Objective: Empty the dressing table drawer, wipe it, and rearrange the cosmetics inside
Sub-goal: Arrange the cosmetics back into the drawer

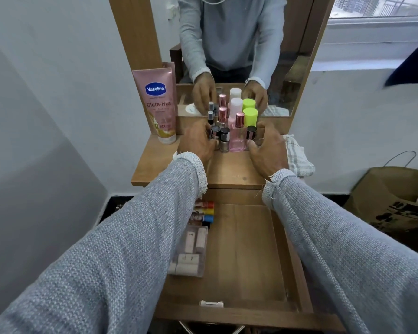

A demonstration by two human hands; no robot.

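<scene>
Drawer (241,249) open, partly restocked at its left; on the worktop (229,169) left hand (198,143) and right hand (267,147) curl round the bottle cluster (232,126); next, seemingly, lifting it drawerward without toppling.

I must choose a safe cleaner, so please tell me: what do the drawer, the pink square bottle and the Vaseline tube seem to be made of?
Drawer: probably wood-look laminate board, matte, with an even printed grain.
Pink square bottle: clear glass or hard plastic; light passes through, and its cap looks like shiny metal.
Vaseline tube: soft glossy plastic, with a flat crimped top.
</scene>
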